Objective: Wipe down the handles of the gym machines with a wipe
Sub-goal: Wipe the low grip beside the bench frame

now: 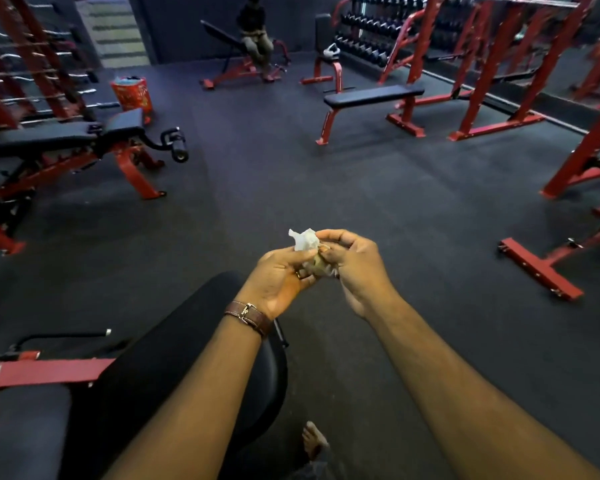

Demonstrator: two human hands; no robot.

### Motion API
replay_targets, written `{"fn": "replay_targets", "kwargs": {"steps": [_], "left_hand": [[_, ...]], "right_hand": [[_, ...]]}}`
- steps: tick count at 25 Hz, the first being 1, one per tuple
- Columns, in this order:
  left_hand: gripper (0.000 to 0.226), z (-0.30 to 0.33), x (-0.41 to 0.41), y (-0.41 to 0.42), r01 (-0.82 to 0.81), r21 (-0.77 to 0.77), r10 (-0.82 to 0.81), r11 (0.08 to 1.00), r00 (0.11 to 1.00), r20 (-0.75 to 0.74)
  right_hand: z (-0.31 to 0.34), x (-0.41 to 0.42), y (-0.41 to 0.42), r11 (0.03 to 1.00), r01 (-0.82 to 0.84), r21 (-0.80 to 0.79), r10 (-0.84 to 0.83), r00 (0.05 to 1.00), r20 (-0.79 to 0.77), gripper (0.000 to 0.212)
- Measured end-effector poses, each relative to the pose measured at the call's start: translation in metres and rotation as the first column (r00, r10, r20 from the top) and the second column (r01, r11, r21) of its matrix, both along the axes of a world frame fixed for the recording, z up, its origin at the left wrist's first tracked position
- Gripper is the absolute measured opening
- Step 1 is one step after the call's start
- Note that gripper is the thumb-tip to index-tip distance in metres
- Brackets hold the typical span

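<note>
A crumpled white wipe (305,240) is held between both hands in front of me, above the dark floor. My left hand (279,280), with a brown watch strap on its wrist, cups the wipe from below with curled fingers. My right hand (352,263) pinches the wipe's upper part with thumb and fingers. Part of the wipe, looking soiled, is hidden between the palms. No machine handle is under the hands.
A black padded seat (174,344) on a red frame is right below my left forearm. A flat bench (373,95) and an adjustable bench (66,136) stand farther off. Red racks (499,64) line the right, a red bin (132,93) stands far left, and a person (255,32) sits at the back.
</note>
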State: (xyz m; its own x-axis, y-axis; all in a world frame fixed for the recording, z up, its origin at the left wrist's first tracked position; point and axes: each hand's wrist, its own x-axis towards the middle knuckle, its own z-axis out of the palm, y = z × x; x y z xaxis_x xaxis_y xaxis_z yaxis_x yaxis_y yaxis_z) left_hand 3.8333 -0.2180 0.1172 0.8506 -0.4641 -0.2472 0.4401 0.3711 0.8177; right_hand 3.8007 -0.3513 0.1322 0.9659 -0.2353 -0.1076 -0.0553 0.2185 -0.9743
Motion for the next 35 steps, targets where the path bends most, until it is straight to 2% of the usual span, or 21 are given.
{"fn": "replay_targets", "kwargs": {"steps": [4, 8, 10, 12, 15, 18, 20, 23, 25, 27, 30, 33, 35], "left_hand": [[0.014, -0.018, 0.097, -0.054, -0.134, -0.017, 0.132, 0.991, 0.987, -0.096], [0.02, -0.015, 0.207, -0.093, -0.24, -0.02, 0.236, 0.971, 0.965, -0.118], [0.032, -0.007, 0.259, -0.112, -0.306, 0.053, 0.309, 0.95, 0.949, -0.059], [0.041, -0.002, 0.302, -0.125, -0.337, 0.209, 0.333, 0.918, 0.941, 0.055], [0.053, 0.005, 0.359, -0.139, -0.312, 0.389, 0.26, 0.867, 0.948, 0.183], [0.042, 0.01, 0.421, -0.147, -0.385, 0.391, 0.307, 0.836, 0.919, 0.249], [0.041, 0.011, 0.469, -0.143, -0.416, 0.41, 0.295, 0.812, 0.898, 0.327], [0.062, 0.007, 0.534, -0.126, -0.422, 0.426, 0.239, 0.8, 0.876, 0.419], [0.07, 0.006, 0.568, -0.116, -0.482, 0.437, 0.28, 0.76, 0.849, 0.448], [0.064, 0.004, 0.599, -0.104, -0.601, 0.434, 0.389, 0.671, 0.784, 0.484], [0.056, -0.007, 0.64, -0.074, -0.752, 0.402, 0.532, 0.522, 0.655, 0.536], [0.055, -0.018, 0.678, -0.035, -0.827, 0.361, 0.631, 0.431, 0.562, 0.535], [0.049, -0.029, 0.712, 0.001, -0.859, 0.376, 0.678, 0.348, 0.507, 0.533]], "right_hand": [[-0.014, 0.093, -0.055, 0.988, 0.109, -0.106, -0.099, 0.99, 0.097, 0.018], [-0.015, 0.179, -0.098, 0.974, 0.075, -0.216, -0.055, 0.994, 0.099, 0.022], [-0.006, 0.225, -0.119, 0.973, -0.027, -0.228, 0.036, 0.999, 0.036, 0.032], [0.004, 0.271, -0.135, 0.963, -0.181, -0.202, 0.175, 0.983, -0.047, 0.041], [0.001, 0.341, -0.148, 0.925, -0.257, -0.28, 0.266, 0.964, -0.004, 0.066], [-0.009, 0.42, -0.153, 0.93, -0.179, -0.321, 0.227, 0.966, 0.121, 0.058], [-0.014, 0.482, -0.16, 0.924, -0.185, -0.334, 0.247, 0.957, 0.153, 0.053], [-0.017, 0.574, -0.159, 0.892, -0.285, -0.351, 0.368, 0.909, 0.194, 0.047], [-0.016, 0.631, -0.151, 0.883, -0.352, -0.31, 0.424, 0.881, 0.209, 0.05], [-0.015, 0.681, -0.136, 0.809, -0.521, -0.274, 0.577, 0.794, 0.194, 0.053], [-0.014, 0.745, -0.103, 0.586, -0.75, -0.307, 0.81, 0.549, 0.204, 0.065], [-0.023, 0.803, -0.058, 0.461, -0.798, -0.388, 0.887, 0.404, 0.224, 0.074], [-0.036, 0.849, -0.013, 0.427, -0.76, -0.49, 0.903, 0.383, 0.192, 0.062]]}}
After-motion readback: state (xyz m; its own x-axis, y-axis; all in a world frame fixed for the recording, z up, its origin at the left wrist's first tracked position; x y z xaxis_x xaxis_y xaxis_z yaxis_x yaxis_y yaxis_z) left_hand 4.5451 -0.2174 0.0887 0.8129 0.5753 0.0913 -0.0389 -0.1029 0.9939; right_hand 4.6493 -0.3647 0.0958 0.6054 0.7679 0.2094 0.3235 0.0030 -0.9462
